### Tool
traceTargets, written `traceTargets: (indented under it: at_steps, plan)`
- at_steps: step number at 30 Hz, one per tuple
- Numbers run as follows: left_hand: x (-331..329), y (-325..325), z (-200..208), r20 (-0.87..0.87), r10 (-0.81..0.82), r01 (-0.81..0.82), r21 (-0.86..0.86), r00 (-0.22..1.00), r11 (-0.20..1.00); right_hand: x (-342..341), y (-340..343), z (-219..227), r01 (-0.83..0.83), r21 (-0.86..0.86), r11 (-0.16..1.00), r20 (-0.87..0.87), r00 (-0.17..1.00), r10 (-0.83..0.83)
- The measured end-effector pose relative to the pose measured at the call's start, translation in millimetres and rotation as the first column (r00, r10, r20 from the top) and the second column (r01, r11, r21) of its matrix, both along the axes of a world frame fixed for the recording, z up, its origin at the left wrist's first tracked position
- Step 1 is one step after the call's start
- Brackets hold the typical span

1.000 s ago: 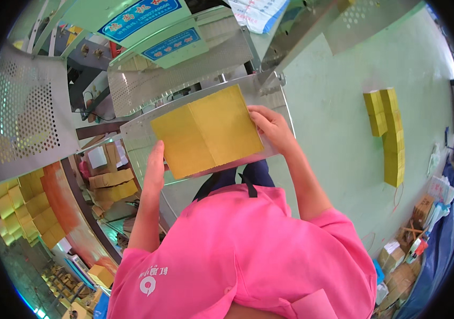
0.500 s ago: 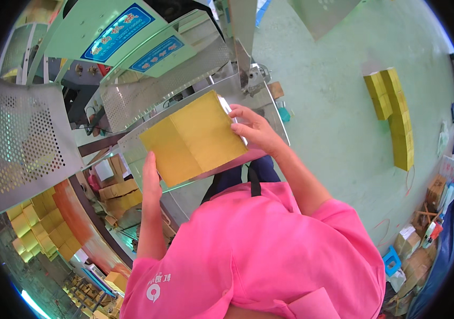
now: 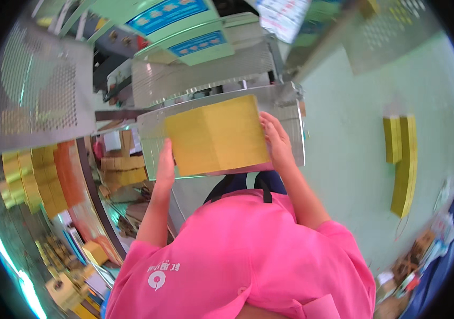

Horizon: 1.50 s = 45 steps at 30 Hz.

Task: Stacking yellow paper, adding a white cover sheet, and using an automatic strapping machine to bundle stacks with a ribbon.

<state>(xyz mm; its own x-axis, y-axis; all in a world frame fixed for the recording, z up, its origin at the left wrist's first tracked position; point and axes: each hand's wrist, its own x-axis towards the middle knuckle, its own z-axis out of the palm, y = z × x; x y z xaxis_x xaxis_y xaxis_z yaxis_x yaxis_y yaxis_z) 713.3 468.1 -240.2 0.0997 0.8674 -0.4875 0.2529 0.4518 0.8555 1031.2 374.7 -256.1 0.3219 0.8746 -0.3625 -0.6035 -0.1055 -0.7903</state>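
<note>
- Yellow paper (image 3: 216,135) was betw. both hands, above metal worktop (image 3: 292,109), in front of torso in pink shirt (image 3: 211,234).
- Long axis ran approx. L–R, R end tipped slightly away from body; faint crease crossed it near the middle.
- L hand (image 3: 167,162) was at L short edge, toward the near corner, fingers pointing away from body; paper lay to its R.
- R hand (image 3: 277,141) was at R short edge, approx. mid-edge, fingers bent; paper lay to its L.
- Neither hand nearer: one per end.
- Grip: both hands grasping paper by opposite edges; how firm, can't tell (blur). Single sheet or stack, also can't tell.
- Paper flat on worktop or lifted: can't tell from above.
- Surface: worktop showed bare metal on R, bounded on far side by clear guard (image 3: 206,77) w/ green machine panel (image 3: 211,58) over it.
- Room: perforated panel (image 3: 51,85) far L; yellow stacks (image 3: 405,159) on pale green floor (image 3: 338,149), well apart to R.
</note>
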Motion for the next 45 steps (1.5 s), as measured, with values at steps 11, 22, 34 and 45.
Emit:
traceTargets:
  at_steps: [11, 22, 34, 45]
  plan:
    - [43, -14, -18, 0.584, 0.178, -0.212, -0.011, 0.792, 0.977, -18, 10, 16, -0.049, 0.108, 0.993, -0.008, 0.999, 0.050]
    - [74, 55, 2, 0.669, 0.013, -0.100, 0.091, 0.743, 0.991, -5, 70, 38, -0.035, 0.263, 0.964, 0.056, 0.998, 0.021]
    - [90, 108, 10, 0.680, -0.107, 0.063, 0.089, 0.725, 0.994, 13, 117, 14, -0.014, 0.157, 0.987, 0.049, 0.999, 0.006]
    - [95, 93, 10, 0.623, -0.081, -0.005, 0.136, 0.778, 0.991, 13, 118, 13, -0.010, 0.192, 0.981, -0.019, 1.000, 0.014]
